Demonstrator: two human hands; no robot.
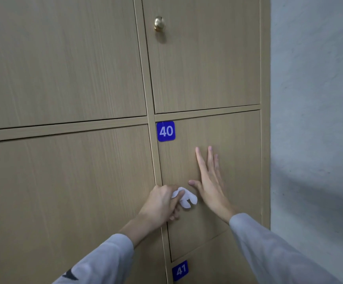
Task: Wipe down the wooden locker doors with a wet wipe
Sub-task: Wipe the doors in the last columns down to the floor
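Note:
I face a bank of light wooden locker doors. The door with the blue tag "40" [166, 131] fills the middle right [234, 144]. My left hand [161, 203] is shut on a crumpled white wet wipe [186, 198] and holds it against this door near its left edge, where the knob may be hidden. My right hand [207, 179] lies flat on the same door just right of the wipe, fingers spread and pointing up, holding nothing.
Above door 40 is a door with a brass knob [159, 23]. Below it a door tagged "41" [180, 270] begins. More locker doors [64, 181] span the left. A grey-white wall [316, 140] runs along the right of the lockers.

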